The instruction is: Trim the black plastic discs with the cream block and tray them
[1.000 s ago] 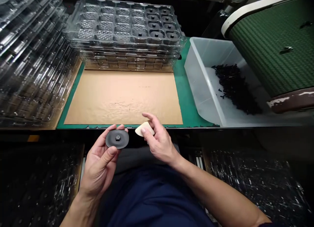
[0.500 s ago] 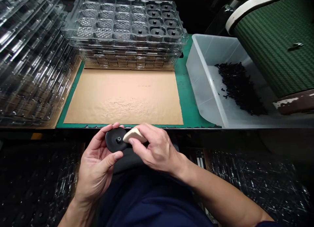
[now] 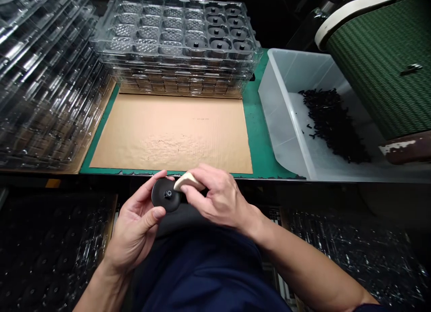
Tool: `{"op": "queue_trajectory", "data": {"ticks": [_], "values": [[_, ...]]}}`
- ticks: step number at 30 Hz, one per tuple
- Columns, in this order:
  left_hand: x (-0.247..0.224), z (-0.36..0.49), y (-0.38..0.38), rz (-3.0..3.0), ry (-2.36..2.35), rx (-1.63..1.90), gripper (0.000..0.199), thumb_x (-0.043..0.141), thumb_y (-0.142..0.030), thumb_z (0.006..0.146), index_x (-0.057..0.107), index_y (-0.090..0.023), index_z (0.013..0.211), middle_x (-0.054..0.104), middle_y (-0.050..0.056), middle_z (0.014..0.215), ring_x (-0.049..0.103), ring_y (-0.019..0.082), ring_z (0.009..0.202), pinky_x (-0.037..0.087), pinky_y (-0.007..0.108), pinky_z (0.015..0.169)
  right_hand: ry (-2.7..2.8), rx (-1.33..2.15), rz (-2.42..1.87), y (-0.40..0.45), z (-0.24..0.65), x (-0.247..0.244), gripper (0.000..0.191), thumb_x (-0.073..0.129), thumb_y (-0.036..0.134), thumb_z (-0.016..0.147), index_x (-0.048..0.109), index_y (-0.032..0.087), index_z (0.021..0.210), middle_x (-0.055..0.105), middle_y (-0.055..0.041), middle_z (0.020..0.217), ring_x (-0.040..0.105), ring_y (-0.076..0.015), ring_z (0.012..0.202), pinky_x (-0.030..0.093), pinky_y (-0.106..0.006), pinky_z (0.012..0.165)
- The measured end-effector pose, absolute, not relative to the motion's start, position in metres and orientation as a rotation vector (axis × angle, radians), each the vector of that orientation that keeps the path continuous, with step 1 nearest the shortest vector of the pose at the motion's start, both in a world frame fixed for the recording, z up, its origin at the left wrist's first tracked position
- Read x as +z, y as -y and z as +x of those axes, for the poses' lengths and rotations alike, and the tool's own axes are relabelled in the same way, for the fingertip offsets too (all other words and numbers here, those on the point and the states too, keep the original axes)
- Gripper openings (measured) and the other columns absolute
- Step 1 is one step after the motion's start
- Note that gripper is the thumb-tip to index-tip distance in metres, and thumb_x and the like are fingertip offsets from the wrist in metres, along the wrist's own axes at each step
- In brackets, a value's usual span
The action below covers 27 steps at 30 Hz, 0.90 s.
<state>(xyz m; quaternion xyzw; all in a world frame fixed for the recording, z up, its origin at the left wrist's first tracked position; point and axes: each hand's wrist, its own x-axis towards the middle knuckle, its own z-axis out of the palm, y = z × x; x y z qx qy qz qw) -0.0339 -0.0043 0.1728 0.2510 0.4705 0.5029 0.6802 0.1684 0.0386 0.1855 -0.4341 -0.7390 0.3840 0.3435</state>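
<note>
Between thumb and fingers, my left hand [image 3: 136,224] grips a round black disc [image 3: 161,199] by its edge. A short stub with a pale ring at its tip stands up from the disc's middle, facing me. My right hand [image 3: 218,197] is closed on a folded cream-coloured pad [image 3: 188,181], perhaps cloth or foam. The pad's tip meets the upper right edge of the disc. Both hands are just below the bench's front edge, over my lap. Part of the pad is hidden in my right fingers.
A sheet of cardboard [image 3: 175,137] lies on the green bench [image 3: 262,141]. Behind it stand stacked clear trays [image 3: 175,63], the top one partly filled with black discs. More trays [image 3: 43,92] rise at left. At right are a plastic bin [image 3: 289,119] of small black pieces and a green belt [image 3: 384,65].
Disc and left hand have shifted slightly right and down in view. The pad has moved from near the central stub to the disc's upper right rim.
</note>
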Motion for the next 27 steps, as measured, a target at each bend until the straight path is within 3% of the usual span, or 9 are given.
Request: {"op": "queue_trajectory", "data": {"ticks": [4,9,12,16,20,25,27], "values": [[0.172,-0.033,0.006,0.464,-1.077,1.146,0.05,0.084,-0.038,0.087,0.074,-0.023,0.133,0.08,0.011,0.116,0.077,0.022,0.102,0.063,0.024,0.09,2.008,1.028,-1.057,-0.038,0.169,0.184,0.023,0.061,0.021,0.095,0.052,0.019,0.074,0.05,0.0031,0.072,0.043,-0.0118,0.065,0.033,-0.027,0.063],[0.17,-0.028,0.004,0.412,-1.084,1.134,0.048,0.08,-0.041,0.089,0.074,-0.021,0.132,0.08,0.011,0.108,0.076,0.021,0.082,0.067,0.029,0.075,2.06,0.859,-1.128,-0.036,0.17,0.184,0.014,0.057,0.019,0.098,0.061,0.019,0.084,0.058,-0.0004,0.08,0.049,-0.014,0.073,0.037,-0.028,0.07],[0.17,-0.026,0.003,0.411,-1.1,1.132,0.046,0.08,-0.041,0.09,0.075,-0.019,0.13,0.08,0.011,0.105,0.075,0.02,0.079,0.067,0.028,0.07,2.097,1.036,-1.101,-0.035,0.171,0.184,0.015,0.061,0.02,0.095,0.06,0.019,0.08,0.056,0.0016,0.076,0.046,-0.0125,0.067,0.035,-0.027,0.065],[0.17,-0.024,0.001,0.418,-1.097,1.086,0.043,0.08,-0.042,0.089,0.078,-0.016,0.122,0.08,0.012,0.105,0.075,0.021,0.078,0.066,0.028,0.068,2.082,0.807,-1.23,-0.032,0.171,0.184,0.017,0.054,0.022,0.098,0.058,0.019,0.082,0.055,-0.0009,0.08,0.048,-0.0146,0.072,0.036,-0.029,0.068],[0.171,-0.024,0.0,0.404,-1.102,1.107,0.041,0.08,-0.042,0.089,0.08,-0.017,0.12,0.081,0.011,0.105,0.075,0.02,0.081,0.065,0.025,0.071,2.072,1.027,-1.156,-0.03,0.171,0.186,0.018,0.06,0.022,0.092,0.052,0.019,0.075,0.051,0.003,0.073,0.041,-0.0112,0.063,0.032,-0.028,0.062],[0.171,-0.023,0.0,0.448,-1.058,1.038,0.041,0.08,-0.043,0.088,0.08,-0.016,0.12,0.081,0.011,0.101,0.074,0.02,0.076,0.066,0.028,0.069,2.043,0.845,-1.249,-0.03,0.171,0.185,0.017,0.053,0.023,0.096,0.055,0.018,0.08,0.053,-0.0001,0.079,0.046,-0.0137,0.072,0.034,-0.029,0.068],[0.171,-0.023,-0.001,0.415,-1.084,1.088,0.04,0.081,-0.041,0.088,0.079,-0.018,0.12,0.081,0.009,0.102,0.074,0.018,0.08,0.065,0.024,0.071,2.013,1.016,-1.213,-0.029,0.17,0.185,0.018,0.058,0.022,0.093,0.052,0.019,0.076,0.051,0.0022,0.074,0.043,-0.0117,0.066,0.032,-0.028,0.064]]}}
